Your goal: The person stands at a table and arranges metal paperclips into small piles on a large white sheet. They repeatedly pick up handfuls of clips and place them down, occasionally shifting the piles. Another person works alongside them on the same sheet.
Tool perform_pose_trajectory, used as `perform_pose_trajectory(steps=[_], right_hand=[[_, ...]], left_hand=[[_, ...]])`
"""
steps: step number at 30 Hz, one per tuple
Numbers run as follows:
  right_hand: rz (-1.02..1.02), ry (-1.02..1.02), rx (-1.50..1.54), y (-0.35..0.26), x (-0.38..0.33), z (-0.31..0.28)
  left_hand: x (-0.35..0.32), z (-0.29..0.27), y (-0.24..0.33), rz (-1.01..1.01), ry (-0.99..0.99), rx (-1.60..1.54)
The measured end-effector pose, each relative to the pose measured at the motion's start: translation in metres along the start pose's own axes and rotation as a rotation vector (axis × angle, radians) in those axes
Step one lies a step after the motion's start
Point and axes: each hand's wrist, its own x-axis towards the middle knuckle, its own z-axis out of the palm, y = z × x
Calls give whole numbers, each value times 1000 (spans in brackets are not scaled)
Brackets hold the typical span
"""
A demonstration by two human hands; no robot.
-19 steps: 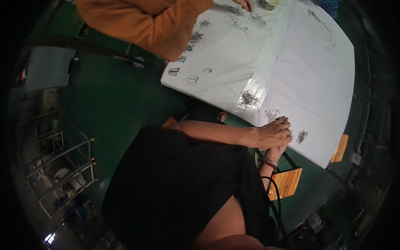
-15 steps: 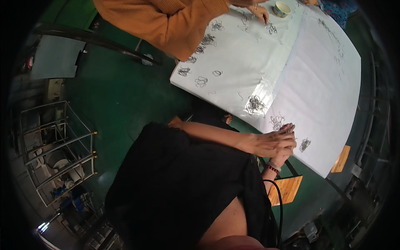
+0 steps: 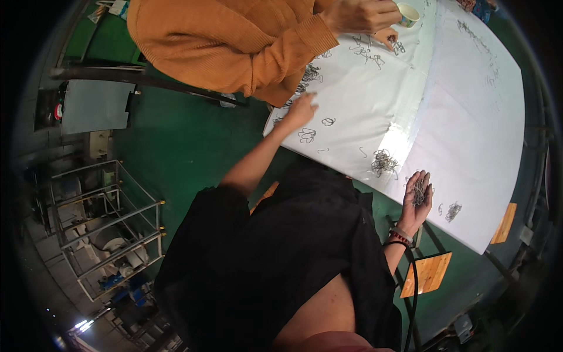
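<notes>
My right hand (image 3: 415, 205) is palm up at the table's near edge, fingers curled up around a bunch of thin S-shaped wire hooks (image 3: 419, 192). My left hand (image 3: 300, 112) is stretched out over the table's left corner, thumb and forefinger apart, with nothing visible in it. It is close to a row of wire hook piles (image 3: 312, 74) beside a co-worker's orange sleeve. Just below it are a loose cluster of hooks (image 3: 307, 136) and a small ring-like group (image 3: 328, 122). A tangled heap of hooks (image 3: 384, 163) lies between my two hands.
A smaller hook pile (image 3: 453, 212) lies right of my right hand on the white table (image 3: 463, 135). The co-worker's hands (image 3: 365, 16) are near a paper cup (image 3: 408, 15) at the far side. Wooden stools (image 3: 431, 274) stand below the table edge; a metal frame (image 3: 111, 220) is at left.
My hands have separated. The left has swung far left to the table corner; the right has turned palm up with the hooks. The co-worker's arm has lifted, and the view has shifted.
</notes>
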Motion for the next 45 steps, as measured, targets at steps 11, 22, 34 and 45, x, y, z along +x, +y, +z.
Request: perform_pose_trajectory(steps=[11, 22, 34, 45], right_hand=[[-22, 3, 115, 37, 16, -7], [-19, -14, 148, 11, 16, -14], [50, 37, 97, 25, 20, -9], [104, 69, -37, 60, 29, 6]], left_hand=[[57, -41, -88, -162, 145, 84], [16, -52, -100, 141, 87, 405], [-40, -65, -110, 73, 164, 368], [-31, -40, -104, 50, 131, 285]])
